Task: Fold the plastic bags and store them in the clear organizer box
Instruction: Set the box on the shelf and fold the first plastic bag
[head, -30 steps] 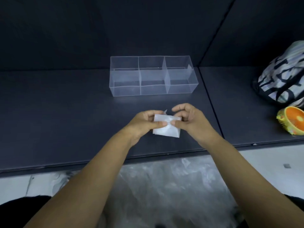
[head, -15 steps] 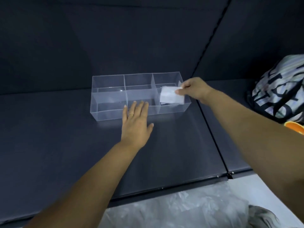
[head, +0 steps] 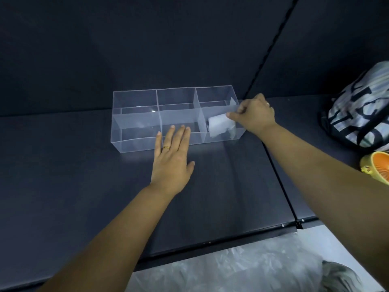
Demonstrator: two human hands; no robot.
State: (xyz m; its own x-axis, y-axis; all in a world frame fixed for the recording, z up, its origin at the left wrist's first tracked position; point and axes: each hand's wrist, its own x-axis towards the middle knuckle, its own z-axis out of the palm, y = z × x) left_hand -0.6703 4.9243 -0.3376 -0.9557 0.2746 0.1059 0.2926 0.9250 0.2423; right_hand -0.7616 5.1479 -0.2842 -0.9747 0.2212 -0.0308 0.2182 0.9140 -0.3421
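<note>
On the dark worktop [head: 84, 175], toward its far side, a clear organizer box [head: 136, 125], split into three compartments side by side. In the right compartment, a folded plastic bag [head: 220, 125]: white, roughly rectangular, tilted, close to the near wall. Already down past the rim; whether resting on the box floor, cannot tell.

Right grip [head: 254, 116] at the right end of the box, grasping the bag. Thumb and forefinger pinching its upper right corner just inside the right wall, the other fingers curled in, a thin band [head: 267, 103] on one of them.

Left grip [head: 171, 159] released, holding nothing. Palm down on the worktop just near of the box, fingers straight and close together, fingertips [head: 182, 129] against the near wall of the middle compartment, thumb spread to the right. A gold ring [head: 166, 147] on one finger.

Far right on the worktop, a black-and-white striped bag [head: 357, 114], with an orange and yellow fan [head: 379, 167] just near of it at the frame edge. Below the worktop's near edge, a heap of loose clear plastic [head: 242, 268].
</note>
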